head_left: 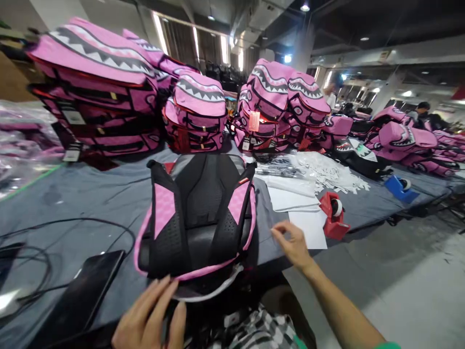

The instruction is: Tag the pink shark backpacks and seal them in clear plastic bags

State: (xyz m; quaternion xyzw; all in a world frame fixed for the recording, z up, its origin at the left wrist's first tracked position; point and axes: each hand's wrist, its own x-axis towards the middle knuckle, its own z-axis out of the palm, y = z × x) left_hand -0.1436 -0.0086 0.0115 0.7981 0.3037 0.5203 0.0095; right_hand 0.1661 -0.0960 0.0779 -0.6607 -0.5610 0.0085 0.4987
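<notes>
A black and pink backpack (pixel 203 237) lies in front of me with its padded back and shoulder straps facing up. A pale curved strip (pixel 214 293) runs along its near edge. My left hand (pixel 152 312) is at the bag's near left edge, fingers stretched and thumb apart, seemingly touching the edge. Right of the bag, apart from it, my right hand (pixel 293 242) hovers near the table's front edge. Its thumb and forefinger are pinched together; whatever may be between them is too small to make out.
Stacked pink backpacks (pixel 98 92) with shark-teeth trim line the back. White papers (pixel 294 198), a heap of white tags (pixel 332 172), a red tape dispenser (pixel 333 216) and a blue tape dispenser (pixel 401 189) lie to the right. A phone (pixel 82 295) and black cables (pixel 72 220) are at left.
</notes>
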